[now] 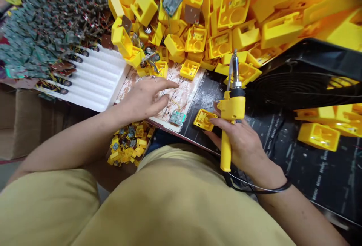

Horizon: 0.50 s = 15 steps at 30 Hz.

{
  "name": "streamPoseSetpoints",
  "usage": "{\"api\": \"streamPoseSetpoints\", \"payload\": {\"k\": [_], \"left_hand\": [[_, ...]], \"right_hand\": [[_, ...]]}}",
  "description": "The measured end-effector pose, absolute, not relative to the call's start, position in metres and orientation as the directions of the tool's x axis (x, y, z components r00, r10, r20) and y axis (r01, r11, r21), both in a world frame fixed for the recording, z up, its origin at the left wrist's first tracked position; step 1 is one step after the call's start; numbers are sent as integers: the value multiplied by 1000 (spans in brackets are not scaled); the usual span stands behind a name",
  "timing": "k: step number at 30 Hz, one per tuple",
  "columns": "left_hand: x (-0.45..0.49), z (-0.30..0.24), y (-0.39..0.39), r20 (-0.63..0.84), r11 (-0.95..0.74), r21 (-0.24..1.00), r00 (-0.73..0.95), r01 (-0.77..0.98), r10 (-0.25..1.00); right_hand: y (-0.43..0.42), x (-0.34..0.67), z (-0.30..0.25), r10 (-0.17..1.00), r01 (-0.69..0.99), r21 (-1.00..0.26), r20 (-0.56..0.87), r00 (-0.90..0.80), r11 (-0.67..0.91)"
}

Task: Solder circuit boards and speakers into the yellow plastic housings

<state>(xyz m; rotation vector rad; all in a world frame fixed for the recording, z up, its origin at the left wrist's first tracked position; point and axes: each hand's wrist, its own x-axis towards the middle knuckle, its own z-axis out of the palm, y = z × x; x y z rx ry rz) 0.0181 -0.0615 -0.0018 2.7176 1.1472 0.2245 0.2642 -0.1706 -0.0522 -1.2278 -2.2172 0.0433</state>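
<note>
My left hand [149, 97] is over the patterned sheet, its index finger stretched out and nothing visible in its fingers. Just below it lies a small green circuit board [177, 118] with thin wires. A yellow soldering gun [233, 106], its metal tip pointing away from me, rests in my right hand [246, 140]. Between the thumb and fingers of that same hand is a small open yellow plastic case [204, 120]. The palm side of the right hand is hidden.
Yellow cases [234, 8] are heaped at the back. A pile of circuit boards [56, 23] lies left, beside a ridged white foam tray [96, 78]. A black fan [305, 68] stands right, near more yellow cases [319, 136]. Below the table edge, a box holds yellow parts [130, 144].
</note>
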Motion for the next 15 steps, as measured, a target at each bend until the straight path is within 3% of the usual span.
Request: {"api": "streamPoseSetpoints", "payload": {"k": [4,8,11,13,15], "left_hand": [[28,-5,-63,74,-635,196,635,747,769],[45,-21,-67,55,-635,196,638,747,768],[49,-30,-68,55,-576,414,612,705,789],[48,-31,-68,13,-494,586,602,642,798],[46,-28,-69,-29,-434,679,612,592,790]], "right_hand": [[-171,263,-51,780,760,-308,489,-390,573],[-178,266,-34,737,750,-315,596,-320,581],[-190,277,-15,745,751,-353,612,-266,558],[-201,288,-4,782,719,-405,542,-309,565],[-214,301,4,817,699,-442,430,-385,562]]}}
